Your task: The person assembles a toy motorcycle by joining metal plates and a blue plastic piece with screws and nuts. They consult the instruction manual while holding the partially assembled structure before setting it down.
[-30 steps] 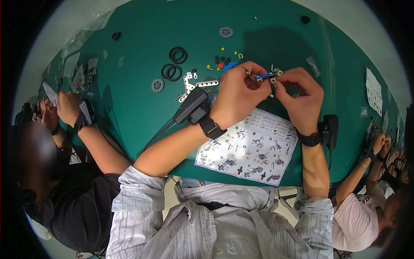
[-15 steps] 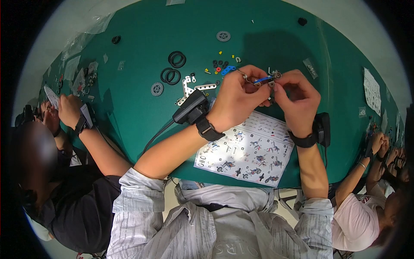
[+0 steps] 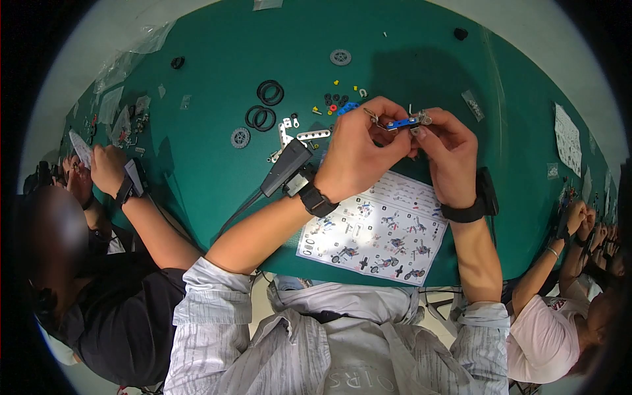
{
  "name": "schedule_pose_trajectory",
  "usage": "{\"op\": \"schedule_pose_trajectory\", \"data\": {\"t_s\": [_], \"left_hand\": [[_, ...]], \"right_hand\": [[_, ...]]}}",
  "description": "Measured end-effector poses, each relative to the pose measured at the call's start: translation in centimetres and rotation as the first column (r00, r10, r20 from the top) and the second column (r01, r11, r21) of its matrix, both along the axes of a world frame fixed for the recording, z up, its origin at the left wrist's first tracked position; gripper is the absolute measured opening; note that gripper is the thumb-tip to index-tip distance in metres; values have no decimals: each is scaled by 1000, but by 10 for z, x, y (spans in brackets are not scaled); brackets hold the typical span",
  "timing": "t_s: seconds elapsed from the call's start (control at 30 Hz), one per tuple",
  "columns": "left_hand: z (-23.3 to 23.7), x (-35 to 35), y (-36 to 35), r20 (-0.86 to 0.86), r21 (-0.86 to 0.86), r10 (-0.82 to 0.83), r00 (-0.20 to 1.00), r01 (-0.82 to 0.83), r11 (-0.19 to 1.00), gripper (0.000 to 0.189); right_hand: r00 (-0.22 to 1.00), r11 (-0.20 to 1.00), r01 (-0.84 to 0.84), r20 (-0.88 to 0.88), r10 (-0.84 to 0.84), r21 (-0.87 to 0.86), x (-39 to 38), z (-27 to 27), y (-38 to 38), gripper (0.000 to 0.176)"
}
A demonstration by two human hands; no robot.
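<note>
While the left hand (image 3: 361,153) and right hand (image 3: 453,157) pinch opposite ends of the blue-and-metal assembly (image 3: 403,124) above the desk (image 3: 296,39), the sheet (image 3: 372,234) below shows vehicle pictures with print too small to read, and the shirt (image 3: 359,349) bears partly covered letters.

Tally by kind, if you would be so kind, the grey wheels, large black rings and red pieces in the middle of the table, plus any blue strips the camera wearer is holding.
Grey wheels: 2
Large black rings: 4
Red piece: 1
Held blue strip: 1
Total: 8
</note>
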State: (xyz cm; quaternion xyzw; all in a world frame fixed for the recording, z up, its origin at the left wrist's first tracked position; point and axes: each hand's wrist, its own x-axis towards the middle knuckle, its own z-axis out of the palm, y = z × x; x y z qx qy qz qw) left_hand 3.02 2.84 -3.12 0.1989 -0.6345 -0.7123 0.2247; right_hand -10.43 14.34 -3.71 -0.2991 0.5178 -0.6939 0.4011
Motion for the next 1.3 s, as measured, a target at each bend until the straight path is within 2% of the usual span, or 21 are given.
{"op": "schedule_pose_trajectory", "data": {"t_s": [0.17, 0.37, 0.47, 0.6, 0.77, 0.87, 1.0, 1.1, 1.2, 1.3], "left_hand": [[-2, 0, 1, -33, 114, -28, 999, 31, 993, 20], [-4, 3, -9, -176, 253, -180, 968, 222, 942, 22], [-5, 0, -9, -182, 317, -183, 966, 234, 919, 26], [-7, -1, -4, -129, 283, -172, 977, 202, 938, 21], [-2, 2, -4, -121, 184, -172, 978, 192, 964, 19], [4, 3, -8, -152, 167, -96, 984, 121, 978, 22], [1, 3, -25, -218, -228, -155, 963, 104, 968, 29], [8, 7, -25, -124, -268, -235, 964, 195, 943, 28], [11, 5, -22, -106, -153, -204, 973, 186, 971, 23], [15, 5, -22, -36, -160, -178, 983, 170, 972, 20]], "right_hand": [[991, 997, 30, -129, -39, -71, -1, -2, 0, 14], [978, 995, 53, -195, -69, -84, -7, -2, 1, 15], [950, 993, 69, -298, -95, -98, -8, -1, 1, 17], [899, 988, 71, -420, -124, -141, -2, 7, 3, 19], [883, 982, 89, -443, -154, -164, 0, 6, 6, 22], [902, 983, 84, -406, -144, -162, 0, 7, 8, 23], [917, 986, 81, -377, -131, -145, -3, 10, 9, 23], [845, 983, 65, -514, -146, -173, -5, 15, 7, 23], [795, 980, 105, -577, -185, -169, -3, 21, 6, 21], [824, 989, 110, -548, -148, -101, -5, 22, 6, 19]]}}
